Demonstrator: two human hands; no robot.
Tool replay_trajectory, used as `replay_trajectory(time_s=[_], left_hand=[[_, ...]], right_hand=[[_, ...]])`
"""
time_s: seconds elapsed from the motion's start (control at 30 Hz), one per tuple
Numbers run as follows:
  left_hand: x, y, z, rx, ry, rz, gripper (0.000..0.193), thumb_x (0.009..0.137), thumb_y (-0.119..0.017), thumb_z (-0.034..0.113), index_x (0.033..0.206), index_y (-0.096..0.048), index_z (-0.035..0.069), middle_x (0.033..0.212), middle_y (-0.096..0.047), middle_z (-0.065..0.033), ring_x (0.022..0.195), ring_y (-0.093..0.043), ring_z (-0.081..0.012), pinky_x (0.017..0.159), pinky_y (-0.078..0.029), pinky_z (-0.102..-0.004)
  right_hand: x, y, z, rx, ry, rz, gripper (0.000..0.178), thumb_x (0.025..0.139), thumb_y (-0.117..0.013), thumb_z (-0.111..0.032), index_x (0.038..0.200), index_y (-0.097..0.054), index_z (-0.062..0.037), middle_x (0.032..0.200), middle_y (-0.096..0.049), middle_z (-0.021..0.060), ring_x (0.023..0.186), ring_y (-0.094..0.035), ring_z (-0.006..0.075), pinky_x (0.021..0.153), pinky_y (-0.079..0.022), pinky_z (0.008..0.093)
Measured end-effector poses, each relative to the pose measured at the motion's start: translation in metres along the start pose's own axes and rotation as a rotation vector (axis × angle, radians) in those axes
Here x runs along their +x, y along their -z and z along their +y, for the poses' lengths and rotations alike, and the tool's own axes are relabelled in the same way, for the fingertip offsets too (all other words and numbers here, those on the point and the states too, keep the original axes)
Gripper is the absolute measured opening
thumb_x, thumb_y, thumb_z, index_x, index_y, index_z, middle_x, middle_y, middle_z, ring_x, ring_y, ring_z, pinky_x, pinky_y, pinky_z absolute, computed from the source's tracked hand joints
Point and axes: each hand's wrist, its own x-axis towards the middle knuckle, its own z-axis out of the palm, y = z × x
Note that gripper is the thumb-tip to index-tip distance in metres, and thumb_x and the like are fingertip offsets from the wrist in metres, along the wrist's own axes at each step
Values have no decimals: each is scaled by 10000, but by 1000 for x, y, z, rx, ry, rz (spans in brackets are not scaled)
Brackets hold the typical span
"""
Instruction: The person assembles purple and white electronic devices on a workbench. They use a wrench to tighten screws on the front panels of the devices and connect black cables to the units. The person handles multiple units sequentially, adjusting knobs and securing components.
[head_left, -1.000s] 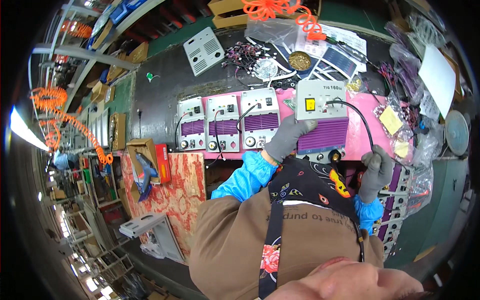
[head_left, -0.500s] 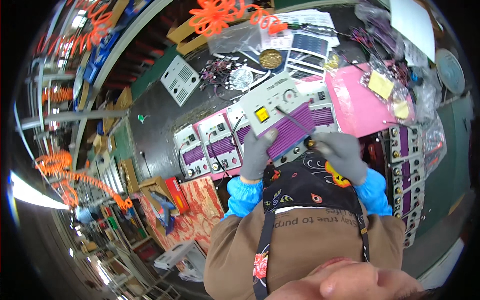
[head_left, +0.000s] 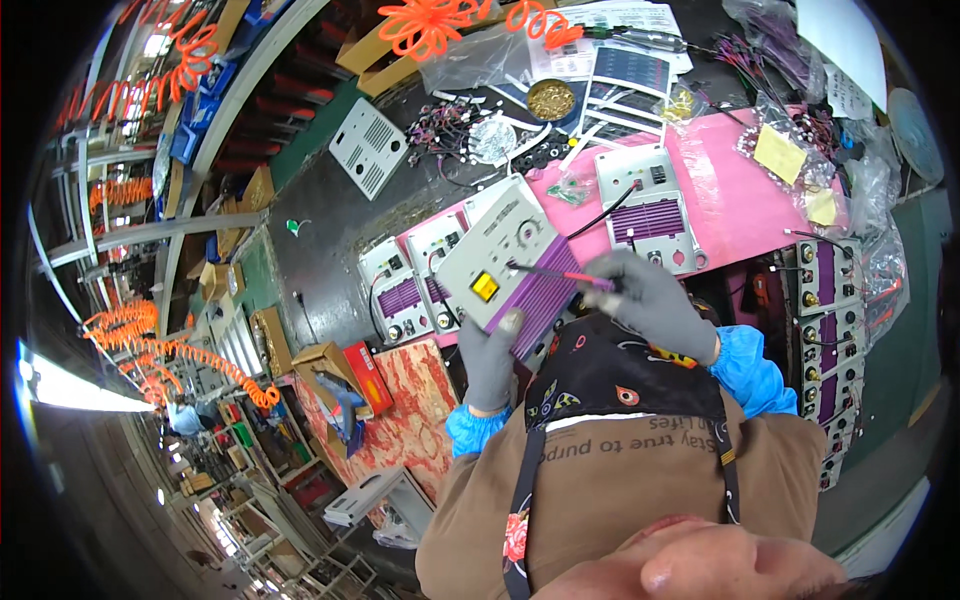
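My grey-gloved left hand (head_left: 490, 368) grips the lower left edge of a tilted metal unit (head_left: 505, 245) with a pale panel, a yellow square switch, a dial scale and purple ribs. The unit is held up in front of my apron. My right hand (head_left: 645, 300), also gloved, is closed at the end of a thin dark lead (head_left: 545, 270) that comes from the panel. The lead shows a red section beside my fingers. My right palm side is hidden. Similar purple-and-white units (head_left: 650, 205) lie on a pink sheet (head_left: 705, 180) beyond my hands.
Wire bundles (head_left: 440, 140) and a round container of small brass-coloured parts (head_left: 550, 100) lie toward the back. A vented pale panel (head_left: 367, 148) is at the left. Orange coiled hoses (head_left: 425, 28) hang above. A row of units (head_left: 828, 340) stands at the right.
The held unit has moved left and toward me with my left hand. My right hand has moved left and now holds the lead, whose red section shows.
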Motion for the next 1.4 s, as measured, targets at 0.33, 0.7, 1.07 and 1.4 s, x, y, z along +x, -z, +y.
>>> replay_trajectory(time_s=[0.33, 0.7, 1.07, 1.4], left_hand=[[29, -50, 2, -34, -51, -166, 457, 905, -718, 265, 1233, -598, -29, 1094, -691, -99, 941, -645, -133, 837, -524, -301], [31, -58, 3, -38, 1, -278, 482, 890, -717, 268, 1247, -596, -33, 1098, -697, -115, 962, -657, -149, 835, -530, -312], [25, -59, 0, 87, -73, -238, 478, 891, -706, 276, 1254, -604, -16, 1093, -700, -127, 978, -669, -164, 833, -531, -324], [26, -55, -8, 128, -141, -294, 481, 884, -710, 302, 1253, -616, 8, 1090, -704, -136, 974, -676, -180, 840, -531, -341]], right_hand=[[32, -2, -23, -308, 162, 342, 448, 885, -734, -169, 1269, -574, 1, 979, -663, 87, 858, -617, 112, 763, -519, 283], [38, 4, -50, -643, 269, 315, 320, 849, -686, -49, 1167, -671, -16, 989, -651, 101, 834, -647, 169, 766, -528, 308], [40, 3, -33, -1032, 440, 371, 309, 857, -709, -118, 1159, -670, -65, 955, -696, 152, 827, -682, 281, 721, -537, 365], [55, 22, -88, -1123, 147, 139, 740, 670, -846, -180, 1334, -528, -110, 983, -641, 114, 963, -635, 297, 824, -506, 419]])
